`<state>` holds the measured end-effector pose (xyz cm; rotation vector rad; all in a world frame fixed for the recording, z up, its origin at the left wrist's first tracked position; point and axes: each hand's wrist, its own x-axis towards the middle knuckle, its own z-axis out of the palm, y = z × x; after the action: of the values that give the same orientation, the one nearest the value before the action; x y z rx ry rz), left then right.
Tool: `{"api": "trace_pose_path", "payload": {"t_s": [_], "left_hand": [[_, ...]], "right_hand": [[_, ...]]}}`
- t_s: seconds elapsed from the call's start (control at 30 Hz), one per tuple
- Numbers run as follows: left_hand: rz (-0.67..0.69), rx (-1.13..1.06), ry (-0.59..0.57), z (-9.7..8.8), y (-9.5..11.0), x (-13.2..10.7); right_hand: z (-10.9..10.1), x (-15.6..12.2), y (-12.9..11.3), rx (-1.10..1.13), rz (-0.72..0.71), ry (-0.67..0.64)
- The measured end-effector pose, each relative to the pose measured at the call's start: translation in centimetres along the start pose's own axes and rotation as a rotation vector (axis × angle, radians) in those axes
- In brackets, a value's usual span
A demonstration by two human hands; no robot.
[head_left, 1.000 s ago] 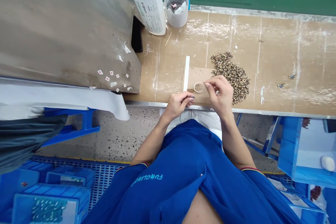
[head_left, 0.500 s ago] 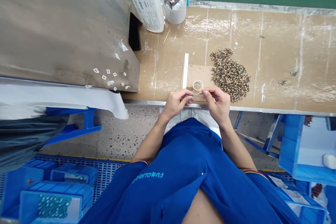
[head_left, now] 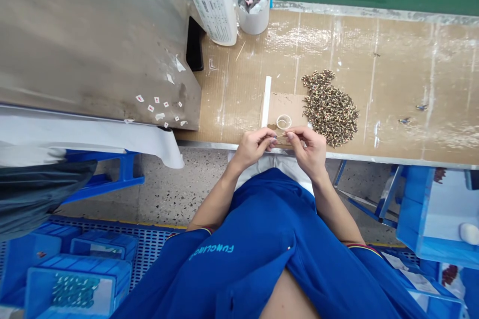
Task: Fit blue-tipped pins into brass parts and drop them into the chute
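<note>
Near the bench's front edge, my left hand pinches a tiny dark piece whose kind is too small to make out. Facing it, my right hand has its fingers closed on a thin wooden toothpick, its tip at the piece. Just beyond my fingertips stands a small round cup with a white curved streak inside. It rests on a brown cardboard piece, with a white strip along its left side. A heap of tiny dark and cream parts lies beside my right hand.
A white bottle and a tape roll holding scraps stand at the back, near a black object. Another toothpick lies there. A metal surface borders the left. Blue crates sit below, on both sides.
The view has shifted slightly, so the bench things appear a little further right. My right hand has edged slightly closer to my left, the toothpick still at the tiny piece.
</note>
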<state>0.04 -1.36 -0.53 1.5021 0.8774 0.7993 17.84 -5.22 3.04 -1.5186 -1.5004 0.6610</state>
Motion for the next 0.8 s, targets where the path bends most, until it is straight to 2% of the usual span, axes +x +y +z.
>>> {"api": "trace_pose_path", "payload": {"t_s": [0.3,0.57,0.7,0.8], "left_hand": [[0.016,-0.012,-0.012,-0.1,0.0,0.0],[0.036,0.005,-0.026,-0.3,-0.2,0.0],[0.030,-0.021,-0.024,-0.2,-0.2,-0.1],[0.033,-0.031,-0.011,-0.2,-0.2,-0.2]], "right_hand": [[0.0,0.1,-0.2,-0.034,-0.113,0.016],[0.3,0.0,-0.3,-0.001,-0.082,0.002],[-0.4,0.5,0.1,0.068,-0.048,0.078],[-0.7,1.3,0.6,-0.025,-0.055,0.157]]}}
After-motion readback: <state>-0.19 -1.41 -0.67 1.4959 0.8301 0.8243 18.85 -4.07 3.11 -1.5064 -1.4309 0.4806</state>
